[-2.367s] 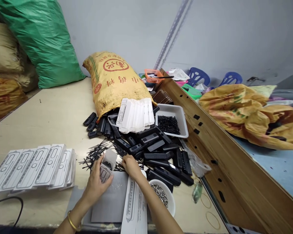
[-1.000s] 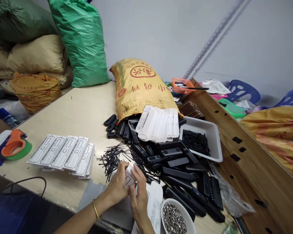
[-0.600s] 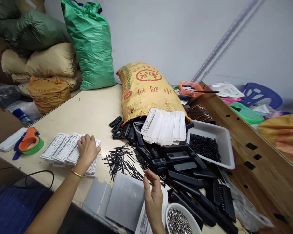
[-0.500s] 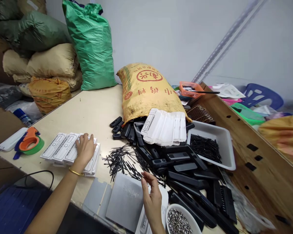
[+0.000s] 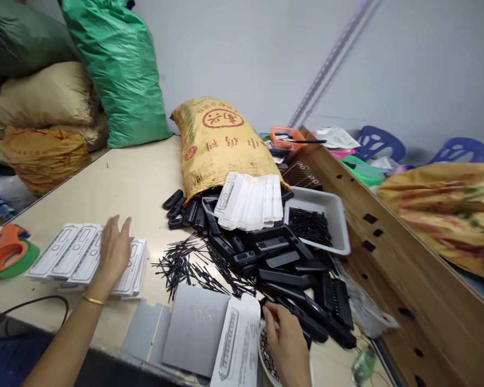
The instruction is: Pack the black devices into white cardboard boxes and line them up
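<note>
My left hand point(image 5: 116, 252), a gold bangle at its wrist, rests over a row of flat white printed boxes point(image 5: 76, 250) at the left. Its fingers are spread and lie against the boxes. On the right, my right hand point(image 5: 288, 341) is above a white bowl of small shiny metal pieces point(image 5: 267, 352), covering much of it. Its thumb and fingertips are drawn together beside the pile of black plastic cases point(image 5: 290, 277); what they hold, if anything, is hidden. Between my hands lie a grey plate point(image 5: 196, 328) and a white printed box point(image 5: 237, 338).
Thin black sticks point(image 5: 179, 263) lie scattered mid-table. A yellow sack point(image 5: 226, 145) with white flattened boxes point(image 5: 252, 201) at its mouth stands behind. A grey tray point(image 5: 339, 226) holds more black sticks. A wooden board point(image 5: 347, 199) borders the right; a tape dispenser point(image 5: 10, 252) sits left.
My right hand has moved right, off the white printed box and over the bowl. My left hand stays at the row of boxes. The whole view has shifted to the right.
</note>
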The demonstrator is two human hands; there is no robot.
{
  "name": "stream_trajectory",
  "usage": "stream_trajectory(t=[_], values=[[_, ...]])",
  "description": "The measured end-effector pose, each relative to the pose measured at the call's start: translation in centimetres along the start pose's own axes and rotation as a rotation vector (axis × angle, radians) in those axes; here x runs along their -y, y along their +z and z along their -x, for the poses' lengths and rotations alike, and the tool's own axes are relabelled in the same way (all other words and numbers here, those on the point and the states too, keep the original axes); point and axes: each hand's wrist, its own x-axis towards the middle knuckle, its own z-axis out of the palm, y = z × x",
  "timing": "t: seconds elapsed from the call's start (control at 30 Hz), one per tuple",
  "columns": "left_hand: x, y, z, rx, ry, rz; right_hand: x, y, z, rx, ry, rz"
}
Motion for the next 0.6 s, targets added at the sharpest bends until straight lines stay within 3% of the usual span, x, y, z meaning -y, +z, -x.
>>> stream_trajectory(t=[0.13, 0.23, 0.3, 0.43, 0.6], values=[[-6.2, 3.0, -0.9, 0.215, 0.213, 0.197, -3.4, -0.1, 1.5, 0.166, -0.027, 0.163], [-10.3, 5.9, -3.6, 0.278, 0.19, 0.162, -4.4, 0.3, 2.0, 0.18, -0.057, 0.103], [-11.9, 7.6, -5.5, 0.308, 0.166, 0.125, -4.7, 0.3, 2.2, 0.174, -0.067, 0.043], [-12.6, 9.6, -6.8, 0.362, 0.163, 0.064, -5.1, 0.2, 2.5, 0.127, -0.035, -0.029], [-10.4, 8.6, -4.3, 0.343, 0.164, 0.051, -5.3, 0.1, 2.5, 0.108, -0.009, -0.057]])
